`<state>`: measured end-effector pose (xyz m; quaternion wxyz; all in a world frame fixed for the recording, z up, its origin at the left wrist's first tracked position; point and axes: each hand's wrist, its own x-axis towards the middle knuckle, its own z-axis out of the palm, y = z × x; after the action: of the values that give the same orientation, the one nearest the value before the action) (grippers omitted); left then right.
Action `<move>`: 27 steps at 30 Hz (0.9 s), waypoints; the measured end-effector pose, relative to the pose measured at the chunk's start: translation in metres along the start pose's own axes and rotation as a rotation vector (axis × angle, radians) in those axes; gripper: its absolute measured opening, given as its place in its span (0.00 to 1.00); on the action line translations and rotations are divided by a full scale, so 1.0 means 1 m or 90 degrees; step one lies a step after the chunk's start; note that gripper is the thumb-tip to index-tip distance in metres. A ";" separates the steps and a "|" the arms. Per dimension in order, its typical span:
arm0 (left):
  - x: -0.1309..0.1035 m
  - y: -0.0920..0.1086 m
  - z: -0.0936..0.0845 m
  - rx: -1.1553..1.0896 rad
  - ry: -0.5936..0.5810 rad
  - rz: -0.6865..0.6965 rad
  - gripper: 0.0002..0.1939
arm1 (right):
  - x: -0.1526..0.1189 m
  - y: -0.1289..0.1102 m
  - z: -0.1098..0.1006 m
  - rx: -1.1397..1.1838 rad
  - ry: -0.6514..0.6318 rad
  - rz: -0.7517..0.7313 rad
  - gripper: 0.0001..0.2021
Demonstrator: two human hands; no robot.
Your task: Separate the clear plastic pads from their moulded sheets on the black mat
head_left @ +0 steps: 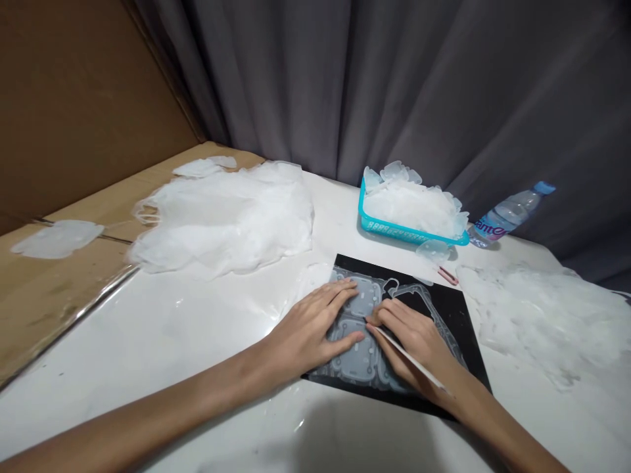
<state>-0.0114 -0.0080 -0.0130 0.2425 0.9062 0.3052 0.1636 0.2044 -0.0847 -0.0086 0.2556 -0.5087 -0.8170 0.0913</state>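
Observation:
A translucent plastic sheet (359,355) with rounded square panels lies on a black mat (466,328). My left hand (315,322) rests on the sheet with its fingers spread, pressing its left side. My right hand (411,335) is closed around a thin white pen-like tool (409,358). The tool's tip is hidden at my fingertips, by the gap between two panels near the middle of the sheet. To the right of the panels, a cut-out frame of the sheet shows the black mat through it.
A turquoise basket (394,231) heaped with translucent pieces stands behind the mat, beside a tilted water bottle (510,213). A small pink tool (447,276) lies near the mat. White sheets are piled at left (231,223) and right (552,322). Cardboard (29,289) covers the left side.

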 end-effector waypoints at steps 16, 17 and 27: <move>-0.014 0.013 0.006 0.251 0.094 0.167 0.12 | 0.009 0.012 0.010 -0.024 0.011 -0.028 0.14; -0.013 0.012 0.006 0.241 0.088 0.156 0.12 | 0.015 0.016 0.002 0.012 0.064 0.009 0.14; -0.009 0.008 -0.004 0.196 0.011 0.067 0.13 | 0.019 0.094 -0.087 0.090 0.522 0.399 0.14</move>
<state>-0.0162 -0.0183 -0.0067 0.0888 0.9460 0.2808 0.1353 0.3162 -0.0339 0.0333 0.5488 -0.7045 -0.4497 0.0118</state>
